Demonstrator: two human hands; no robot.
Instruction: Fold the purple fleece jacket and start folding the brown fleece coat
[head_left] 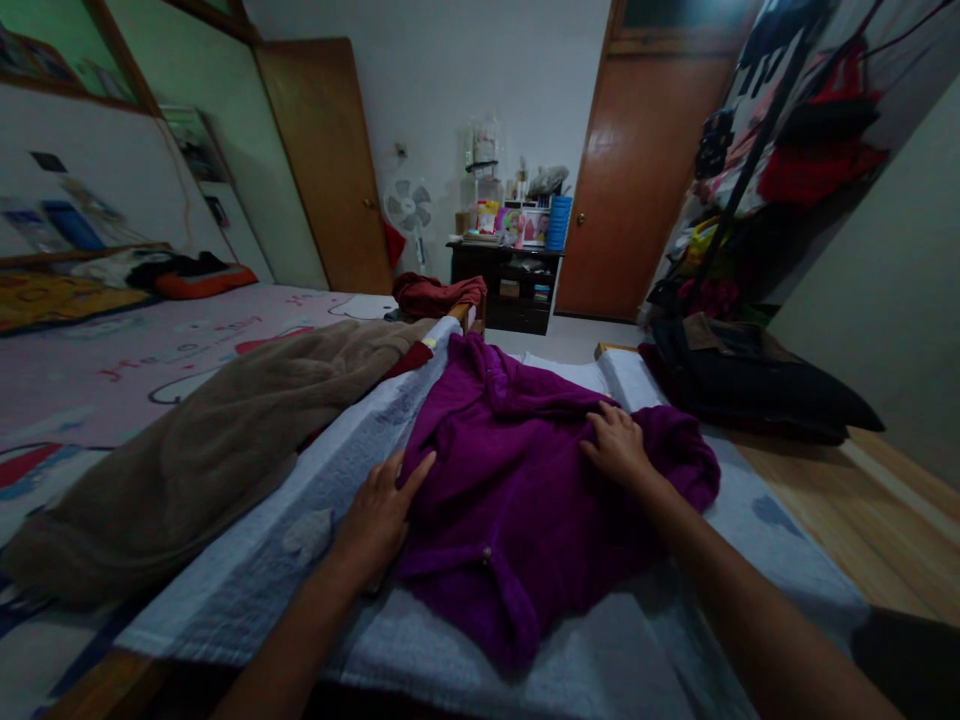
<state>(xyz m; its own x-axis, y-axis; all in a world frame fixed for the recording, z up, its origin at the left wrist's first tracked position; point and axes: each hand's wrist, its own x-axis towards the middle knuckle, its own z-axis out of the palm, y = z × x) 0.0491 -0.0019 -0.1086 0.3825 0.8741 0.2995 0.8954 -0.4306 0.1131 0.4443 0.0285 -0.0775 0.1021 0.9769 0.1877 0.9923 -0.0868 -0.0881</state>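
A purple garment (525, 460) lies spread and wrinkled on a pale blue-white sheet, with a small round button or eyelet near its front edge. A bunched part, sleeve-like, is at its right side. My left hand (379, 515) rests at the garment's left edge, thumb apart from the fingers and touching the cloth. Flat on the upper right of the garment lies my right hand (619, 445), its fingers spread. Neither hand has visibly closed on the cloth.
Left of the sheet lies a brown fleece garment (225, 430) on a pink patterned bed cover (187, 330). A dark red cloth (439, 293) hangs at the far end. Folded dark clothes (750, 385) are stacked right. Behind stand a fan (411, 205) and a black cabinet (487, 265).
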